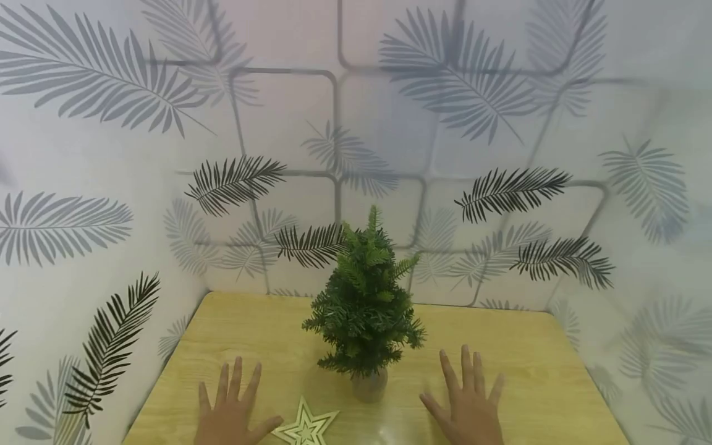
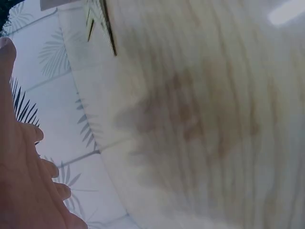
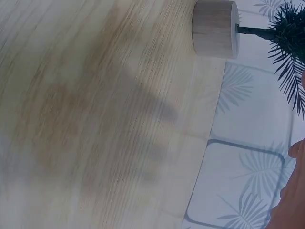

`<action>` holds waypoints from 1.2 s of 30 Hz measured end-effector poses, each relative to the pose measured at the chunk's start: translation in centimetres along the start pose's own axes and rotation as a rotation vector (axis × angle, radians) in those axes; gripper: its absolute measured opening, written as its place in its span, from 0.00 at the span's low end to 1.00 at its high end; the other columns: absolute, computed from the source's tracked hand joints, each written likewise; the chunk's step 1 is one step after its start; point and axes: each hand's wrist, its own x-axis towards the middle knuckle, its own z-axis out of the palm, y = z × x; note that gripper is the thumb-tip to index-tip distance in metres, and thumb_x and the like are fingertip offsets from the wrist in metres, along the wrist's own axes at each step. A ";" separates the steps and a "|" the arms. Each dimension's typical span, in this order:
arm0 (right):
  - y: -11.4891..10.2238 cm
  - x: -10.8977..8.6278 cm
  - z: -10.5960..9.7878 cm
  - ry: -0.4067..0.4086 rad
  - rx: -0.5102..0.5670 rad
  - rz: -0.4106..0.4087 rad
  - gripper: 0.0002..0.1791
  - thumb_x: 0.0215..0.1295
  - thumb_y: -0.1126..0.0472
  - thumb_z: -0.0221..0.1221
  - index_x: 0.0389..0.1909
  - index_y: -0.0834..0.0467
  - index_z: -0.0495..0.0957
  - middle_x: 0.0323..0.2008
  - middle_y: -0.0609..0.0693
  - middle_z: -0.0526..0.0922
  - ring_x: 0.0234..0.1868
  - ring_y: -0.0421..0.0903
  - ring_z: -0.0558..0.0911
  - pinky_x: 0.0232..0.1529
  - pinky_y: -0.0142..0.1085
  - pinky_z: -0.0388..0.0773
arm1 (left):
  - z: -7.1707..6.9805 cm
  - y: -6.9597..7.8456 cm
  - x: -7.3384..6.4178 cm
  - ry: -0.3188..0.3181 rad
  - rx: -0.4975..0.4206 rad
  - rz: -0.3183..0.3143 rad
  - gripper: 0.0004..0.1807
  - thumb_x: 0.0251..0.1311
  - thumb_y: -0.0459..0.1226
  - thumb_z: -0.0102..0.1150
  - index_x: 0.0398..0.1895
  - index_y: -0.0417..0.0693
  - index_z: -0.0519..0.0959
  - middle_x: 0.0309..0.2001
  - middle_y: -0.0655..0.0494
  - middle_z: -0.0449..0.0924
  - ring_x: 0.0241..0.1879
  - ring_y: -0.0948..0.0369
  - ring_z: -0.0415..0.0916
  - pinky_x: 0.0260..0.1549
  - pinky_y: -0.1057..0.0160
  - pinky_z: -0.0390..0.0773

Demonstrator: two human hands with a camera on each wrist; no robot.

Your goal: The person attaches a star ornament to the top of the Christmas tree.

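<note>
A small artificial Christmas tree (image 1: 364, 303) stands upright near the middle of the table, on a round wooden base (image 3: 214, 29). In front of it and to its left lies a gold star (image 1: 306, 425), cut off by the lower edge of the head view. My left hand (image 1: 230, 408), fingers spread and straight, is over the table just left of the star, its thumb overlapping a star point in the head view. My right hand (image 1: 470, 402) is to the right of the tree, palm down with spread fingers. Both hands hold nothing.
The light wood table (image 1: 245, 321) reaches back to a wall (image 1: 378, 136) covered with a leaf and rounded-square pattern. More patterned wall stands along the left and right sides. Shadows of the hands fall on the tabletop in both wrist views.
</note>
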 end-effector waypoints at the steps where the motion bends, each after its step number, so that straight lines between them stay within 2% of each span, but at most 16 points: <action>1: -0.2 0.1 -0.1 -0.007 0.015 0.001 0.48 0.67 0.30 0.59 0.81 0.48 0.58 0.79 0.69 0.51 0.77 0.72 0.51 0.64 0.82 0.40 | 0.4 0.1 -0.1 -0.014 0.004 -0.009 0.58 0.52 0.74 0.62 0.83 0.60 0.56 0.80 0.38 0.50 0.76 0.33 0.50 0.63 0.17 0.42; 4: -0.8 0.4 -0.3 -0.036 0.076 0.015 0.47 0.68 0.32 0.60 0.81 0.50 0.58 0.79 0.69 0.50 0.77 0.72 0.51 0.64 0.82 0.40 | 1.9 0.3 -0.6 -0.019 0.015 -0.020 0.57 0.50 0.77 0.59 0.78 0.56 0.64 0.77 0.37 0.58 0.74 0.33 0.54 0.63 0.18 0.46; 10: -1.9 1.2 -0.8 -0.051 0.213 0.012 0.46 0.71 0.37 0.61 0.81 0.54 0.57 0.79 0.70 0.46 0.77 0.74 0.49 0.63 0.82 0.37 | 4.8 0.6 -2.3 0.076 0.065 -0.003 0.56 0.45 0.82 0.55 0.72 0.57 0.73 0.72 0.41 0.70 0.70 0.36 0.63 0.63 0.21 0.53; 13: -2.3 1.6 -1.0 -0.056 0.247 0.023 0.45 0.72 0.40 0.62 0.81 0.54 0.55 0.80 0.69 0.44 0.77 0.74 0.49 0.64 0.81 0.37 | 5.3 1.2 -2.7 0.057 0.082 -0.009 0.57 0.44 0.82 0.53 0.69 0.54 0.77 0.69 0.45 0.75 0.69 0.37 0.66 0.63 0.22 0.53; 16: -2.5 2.1 -1.2 -0.053 0.270 0.029 0.44 0.74 0.40 0.60 0.82 0.55 0.55 0.80 0.68 0.43 0.77 0.73 0.48 0.64 0.81 0.36 | 4.6 2.4 -2.4 -0.059 0.014 -0.029 0.56 0.47 0.81 0.54 0.67 0.49 0.78 0.68 0.47 0.76 0.69 0.39 0.68 0.63 0.21 0.52; 20: -2.8 2.7 -1.4 -0.064 0.303 0.028 0.44 0.74 0.38 0.58 0.81 0.55 0.55 0.81 0.68 0.42 0.78 0.73 0.48 0.64 0.82 0.34 | 2.9 3.7 -1.7 -0.312 -0.063 -0.048 0.59 0.51 0.80 0.53 0.70 0.41 0.74 0.70 0.45 0.73 0.69 0.40 0.68 0.64 0.23 0.55; 22: -3.0 2.7 -1.5 -0.080 0.316 0.034 0.45 0.74 0.36 0.57 0.81 0.55 0.55 0.81 0.68 0.41 0.77 0.74 0.47 0.64 0.82 0.33 | 2.4 4.0 -1.6 -0.384 -0.067 -0.050 0.61 0.50 0.80 0.53 0.70 0.39 0.72 0.70 0.43 0.72 0.67 0.39 0.70 0.62 0.26 0.62; 23: -3.1 2.8 -1.5 -0.085 0.321 0.038 0.45 0.74 0.36 0.57 0.81 0.56 0.55 0.81 0.68 0.42 0.77 0.74 0.48 0.64 0.82 0.33 | 2.3 4.2 -1.6 -0.394 -0.061 -0.049 0.61 0.49 0.81 0.52 0.70 0.39 0.72 0.70 0.42 0.72 0.65 0.39 0.70 0.60 0.28 0.66; 25: -3.2 2.9 -1.7 -0.095 0.331 0.046 0.44 0.75 0.36 0.56 0.81 0.56 0.56 0.80 0.68 0.42 0.77 0.74 0.48 0.64 0.82 0.33 | 2.1 4.5 -1.7 -0.384 -0.060 -0.061 0.62 0.47 0.82 0.53 0.69 0.40 0.73 0.69 0.41 0.73 0.62 0.40 0.72 0.55 0.32 0.72; 30: -3.5 3.3 -2.7 -0.100 0.366 0.054 0.43 0.76 0.37 0.56 0.80 0.58 0.57 0.80 0.69 0.42 0.76 0.76 0.49 0.63 0.82 0.34 | 1.8 5.0 -1.9 -0.348 -0.139 -0.133 0.57 0.48 0.79 0.59 0.64 0.40 0.75 0.59 0.38 0.75 0.55 0.39 0.73 0.47 0.36 0.76; 34: -3.9 3.4 -3.6 -0.099 0.411 0.056 0.42 0.76 0.39 0.56 0.79 0.59 0.58 0.80 0.69 0.42 0.76 0.77 0.49 0.63 0.82 0.32 | 1.7 5.6 -2.4 -0.302 -0.203 -0.207 0.53 0.45 0.77 0.64 0.55 0.41 0.77 0.48 0.43 0.76 0.47 0.44 0.76 0.42 0.39 0.77; 36: -4.0 3.4 -4.0 -0.090 0.428 0.051 0.41 0.76 0.40 0.57 0.79 0.60 0.58 0.80 0.70 0.42 0.76 0.78 0.48 0.63 0.82 0.31 | 1.7 5.9 -2.7 -0.282 -0.219 -0.247 0.52 0.42 0.77 0.66 0.53 0.42 0.78 0.46 0.44 0.76 0.45 0.46 0.76 0.41 0.41 0.78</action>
